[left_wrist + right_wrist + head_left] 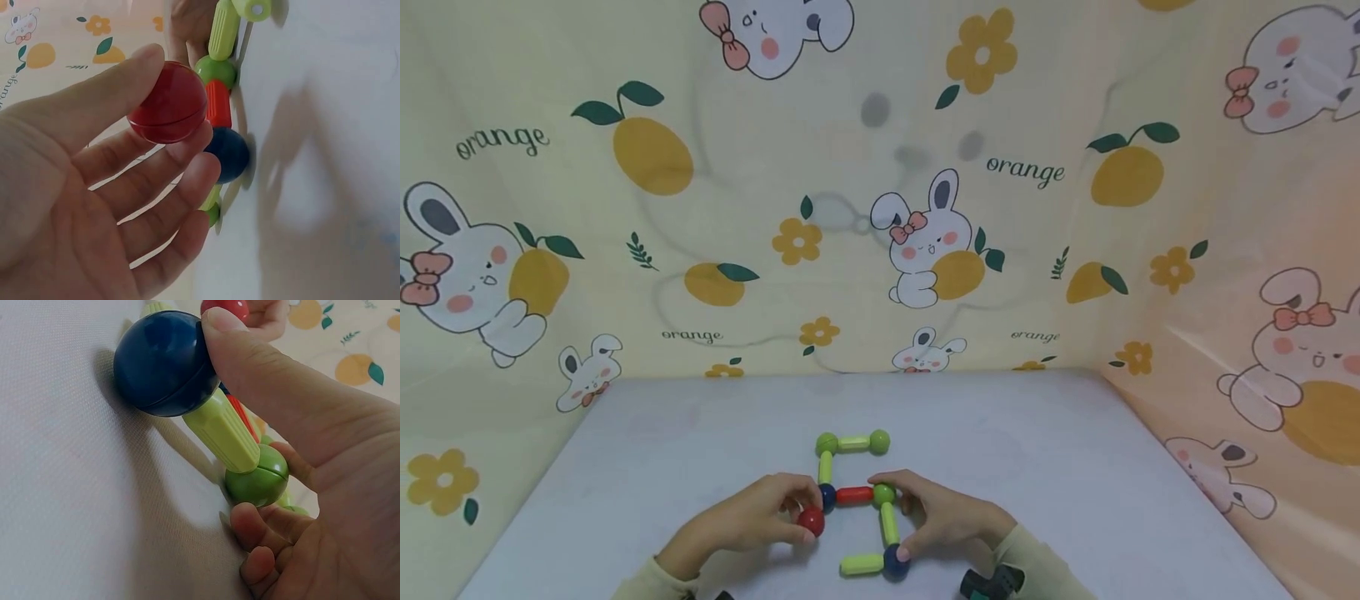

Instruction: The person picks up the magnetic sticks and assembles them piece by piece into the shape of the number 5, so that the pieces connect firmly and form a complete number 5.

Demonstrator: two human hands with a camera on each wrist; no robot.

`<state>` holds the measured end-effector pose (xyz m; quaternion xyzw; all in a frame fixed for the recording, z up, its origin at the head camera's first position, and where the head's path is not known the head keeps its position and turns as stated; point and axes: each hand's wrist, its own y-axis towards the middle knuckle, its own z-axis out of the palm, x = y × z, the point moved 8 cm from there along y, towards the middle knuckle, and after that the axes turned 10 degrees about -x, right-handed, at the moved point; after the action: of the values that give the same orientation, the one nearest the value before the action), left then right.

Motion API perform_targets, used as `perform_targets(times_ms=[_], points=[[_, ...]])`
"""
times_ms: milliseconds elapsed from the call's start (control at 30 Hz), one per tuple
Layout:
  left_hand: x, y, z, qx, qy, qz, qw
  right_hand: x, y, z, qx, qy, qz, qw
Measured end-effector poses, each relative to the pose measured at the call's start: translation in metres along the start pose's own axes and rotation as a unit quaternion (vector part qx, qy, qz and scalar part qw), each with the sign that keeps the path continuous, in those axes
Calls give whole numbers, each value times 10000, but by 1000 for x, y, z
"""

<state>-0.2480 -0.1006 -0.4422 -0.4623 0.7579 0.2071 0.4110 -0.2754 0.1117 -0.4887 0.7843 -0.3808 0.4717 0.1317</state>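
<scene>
My left hand point(748, 515) pinches a red ball point(811, 522) between thumb and fingers, beside the left blue ball point(828, 497) of a magnetic ball-and-rod figure lying on the table. In the left wrist view the red ball point(169, 103) sits at the thumb tip. My right hand point(951, 510) holds the figure's right side, its thumb on the near blue ball point(162, 362) and its fingers around the green ball point(257, 478). A light green rod point(224, 434) joins those two balls. A red rod point(854, 496) links the left blue ball to the green one.
Farther back, light green rods point(853, 443) join two green balls, one of them at the far right end point(879, 442). Another light green rod point(861, 566) points left from the near blue ball. A patterned curtain point(850, 183) encloses the white table point(700, 433).
</scene>
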Motion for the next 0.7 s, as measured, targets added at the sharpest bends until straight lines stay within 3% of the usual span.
perform_targets(times_ms=[200, 467, 700], points=[[1, 0, 9, 111, -58, -183, 9998, 0, -1, 0, 14, 1, -64, 10000], [1, 1, 20, 184, -25, -126, 9997, -4, 2, 0, -2, 32, 118, 9999], [2, 1, 31, 290, 3, -211, 9994, -1, 1, 1, 2, 28, -10, 10000]])
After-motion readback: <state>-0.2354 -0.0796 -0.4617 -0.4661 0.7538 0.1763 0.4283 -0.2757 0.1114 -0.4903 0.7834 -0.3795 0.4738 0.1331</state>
